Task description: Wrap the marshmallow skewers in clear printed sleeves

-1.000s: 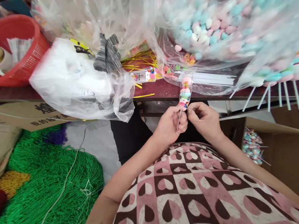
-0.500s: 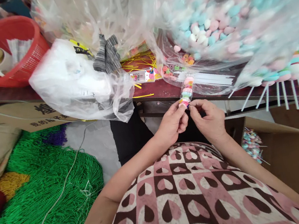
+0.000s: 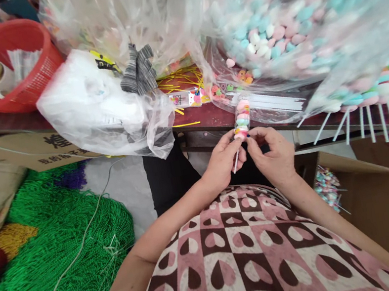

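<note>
A candy skewer (image 3: 242,118) of stacked pastel marshmallows, apparently in a clear wrapper, points up and away over the table edge. My left hand (image 3: 223,164) is closed around its lower end, and the white stick comes out below the fingers. Thumb and fingers of my right hand (image 3: 274,155) pinch at the skewer's base from the right side. What exactly lies between those right fingertips is too small to make out. Just beyond the skewer are white sticks (image 3: 277,102) and ring-shaped candies (image 3: 220,91) in clear plastic.
Finished-looking marshmallow skewers (image 3: 376,88) overhang the table edge at right. A big bag of marshmallows (image 3: 276,35) lies behind. Yellow ties (image 3: 183,80), a white plastic bag (image 3: 97,107) and a red basket (image 3: 47,56) are leftward. An open carton (image 3: 369,195) stands below right; green bead strands (image 3: 84,245) cover the floor.
The white stick now shows below my left fingers, where it was hidden before. Both hands stay in nearly the same place, with small finger shifts at the skewer's base.
</note>
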Demonstrator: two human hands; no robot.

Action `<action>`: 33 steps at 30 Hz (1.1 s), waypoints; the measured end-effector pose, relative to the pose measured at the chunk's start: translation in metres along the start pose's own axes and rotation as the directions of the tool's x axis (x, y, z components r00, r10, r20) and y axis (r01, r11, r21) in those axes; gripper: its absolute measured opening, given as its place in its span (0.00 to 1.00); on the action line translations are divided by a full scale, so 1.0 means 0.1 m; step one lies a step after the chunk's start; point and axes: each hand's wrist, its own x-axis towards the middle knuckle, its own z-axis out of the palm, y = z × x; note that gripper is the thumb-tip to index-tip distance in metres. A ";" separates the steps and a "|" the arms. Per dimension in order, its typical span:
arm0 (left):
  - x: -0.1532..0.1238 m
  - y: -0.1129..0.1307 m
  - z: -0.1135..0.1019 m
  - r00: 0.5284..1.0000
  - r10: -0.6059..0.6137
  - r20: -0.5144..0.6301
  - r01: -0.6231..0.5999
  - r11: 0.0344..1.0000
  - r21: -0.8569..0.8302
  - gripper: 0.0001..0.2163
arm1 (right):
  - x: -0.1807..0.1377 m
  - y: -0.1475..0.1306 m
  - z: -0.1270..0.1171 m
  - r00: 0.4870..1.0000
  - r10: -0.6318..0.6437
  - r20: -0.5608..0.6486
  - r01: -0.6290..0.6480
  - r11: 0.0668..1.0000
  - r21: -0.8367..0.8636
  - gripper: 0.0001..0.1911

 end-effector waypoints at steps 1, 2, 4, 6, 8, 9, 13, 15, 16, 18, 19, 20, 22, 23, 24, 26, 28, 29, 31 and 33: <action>0.00 -0.01 0.00 1.000 0.012 -0.003 -0.012 1.000 0.021 0.22 | 0.00 -0.01 -0.01 1.000 -0.009 -0.010 0.009 1.000 -0.006 0.05; 0.00 -0.01 0.00 1.000 0.023 -0.007 -0.022 0.999 0.046 0.22 | 0.00 -0.01 -0.02 1.000 -0.015 -0.016 0.015 1.000 -0.010 0.05; 0.00 -0.01 0.01 0.999 0.044 -0.018 -0.042 0.994 0.100 0.22 | 0.00 -0.02 -0.02 1.000 -0.016 -0.016 0.016 1.000 -0.012 0.05; 0.00 -0.01 0.01 0.998 0.065 -0.021 -0.061 0.987 0.146 0.22 | -0.01 -0.01 -0.02 1.000 -0.011 -0.018 0.011 1.000 -0.003 0.05; 0.00 -0.01 0.02 0.996 0.087 -0.021 -0.082 0.978 0.189 0.21 | -0.01 0.00 -0.02 1.000 -0.001 -0.020 0.001 1.000 0.001 0.05; 0.00 -0.01 0.02 0.995 0.098 -0.021 -0.092 0.974 0.209 0.21 | -0.02 0.00 -0.03 1.000 0.007 -0.019 -0.007 1.000 0.000 0.05; 0.00 -0.03 0.02 0.990 0.137 -0.022 -0.125 0.951 0.282 0.20 | -0.02 0.01 -0.03 0.999 0.046 0.003 -0.046 0.999 0.008 0.05; 0.00 -0.03 0.01 0.988 0.153 -0.012 -0.141 0.937 0.318 0.20 | -0.02 0.01 -0.03 0.998 0.058 0.006 -0.058 0.998 0.023 0.05; 0.00 -0.04 0.01 0.987 0.159 -0.010 -0.146 0.931 0.334 0.20 | -0.02 0.02 -0.03 0.998 0.058 0.005 -0.058 0.998 0.029 0.05; 0.00 -0.04 0.01 0.987 0.162 -0.017 -0.146 0.924 0.353 0.20 | -0.02 0.02 -0.03 0.999 0.054 0.001 -0.054 0.998 0.032 0.05; 0.00 -0.03 0.01 0.987 0.161 -0.022 -0.143 0.923 0.358 0.20 | -0.02 0.02 -0.03 0.999 0.051 -0.001 -0.051 0.998 0.027 0.05; 0.00 -0.03 0.01 0.987 0.159 -0.026 -0.139 0.922 0.360 0.20 | -0.02 0.02 -0.03 0.999 0.049 -0.002 -0.049 0.999 0.020 0.05; 0.00 -0.03 0.01 0.987 0.159 -0.027 -0.139 0.922 0.361 0.21 | -0.01 0.02 -0.04 0.999 0.050 0.001 -0.050 0.999 -0.002 0.06; 0.00 -0.03 0.02 0.987 0.158 -0.026 -0.138 0.923 0.359 0.21 | -0.01 0.02 -0.04 0.999 0.050 0.006 -0.050 0.999 -0.018 0.07; 0.00 -0.03 0.02 0.988 0.155 -0.027 -0.136 0.925 0.355 0.21 | 0.00 0.02 -0.04 0.999 0.051 0.011 -0.051 0.998 -0.040 0.07; 0.00 -0.02 0.02 0.989 0.145 -0.032 -0.125 0.929 0.349 0.21 | 0.01 0.02 -0.04 0.999 0.050 0.012 -0.048 0.995 -0.093 0.08; 0.01 -0.02 0.02 0.990 0.136 -0.044 -0.113 0.931 0.348 0.21 | 0.03 0.01 -0.03 0.999 0.043 0.018 -0.040 0.990 -0.135 0.07; 0.01 -0.03 0.02 0.989 0.135 -0.054 -0.108 0.932 0.345 0.21 | 0.03 0.01 -0.03 0.999 0.037 0.025 -0.033 0.989 -0.146 0.07; 0.02 -0.03 0.02 0.989 0.132 -0.073 -0.101 0.939 0.328 0.21 | 0.04 0.00 -0.02 0.998 0.022 0.055 -0.013 0.989 -0.149 0.07; 0.04 -0.05 0.00 0.988 0.132 -0.085 -0.102 0.949 0.298 0.21 | 0.04 0.00 -0.03 0.995 0.004 0.096 0.010 0.990 -0.137 0.06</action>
